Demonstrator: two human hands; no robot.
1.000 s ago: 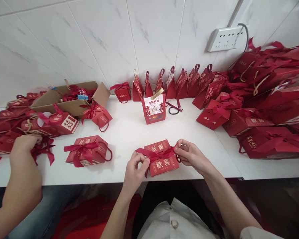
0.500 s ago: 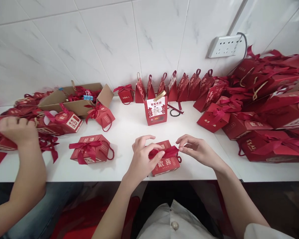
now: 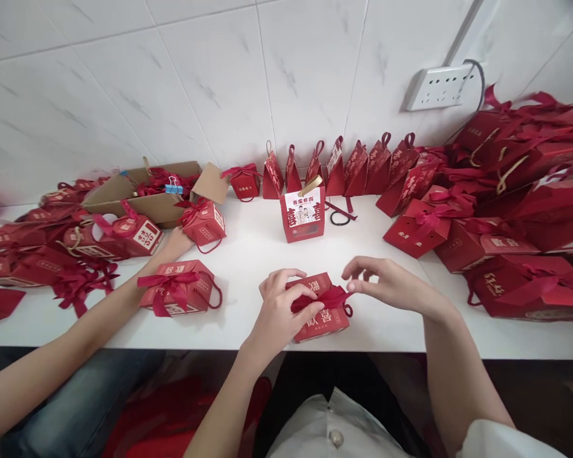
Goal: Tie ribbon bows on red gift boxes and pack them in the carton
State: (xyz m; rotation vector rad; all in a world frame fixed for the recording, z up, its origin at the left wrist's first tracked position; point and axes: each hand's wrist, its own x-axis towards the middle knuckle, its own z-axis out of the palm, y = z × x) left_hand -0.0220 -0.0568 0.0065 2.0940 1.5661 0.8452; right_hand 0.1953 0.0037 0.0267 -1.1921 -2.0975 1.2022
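A red gift box (image 3: 322,326) with pale printed characters lies at the table's front edge before me. Across its top runs a dark red ribbon (image 3: 332,297), and a cord loop shows at its right end. My left hand (image 3: 286,305) rests over the box's left side, thumb and fingers closed on the ribbon. Thumb and forefinger of my right hand (image 3: 375,283) pinch the ribbon's right end. Behind the box stands a small upright red box (image 3: 303,216) with a white printed front and a gold loop.
A co-worker's arm (image 3: 105,312) reaches across at left, its hand by a red box (image 3: 203,224). Another ribboned box (image 3: 176,289) sits left of mine. An open cardboard carton (image 3: 143,210) holds ribbons. Piled boxes (image 3: 520,273) fill the right; several triangular boxes (image 3: 358,168) line the wall.
The co-worker's hand has moved right, from the left pile to the red box by the carton. My hands stay on the ribbon with little change. The view has shifted slightly.
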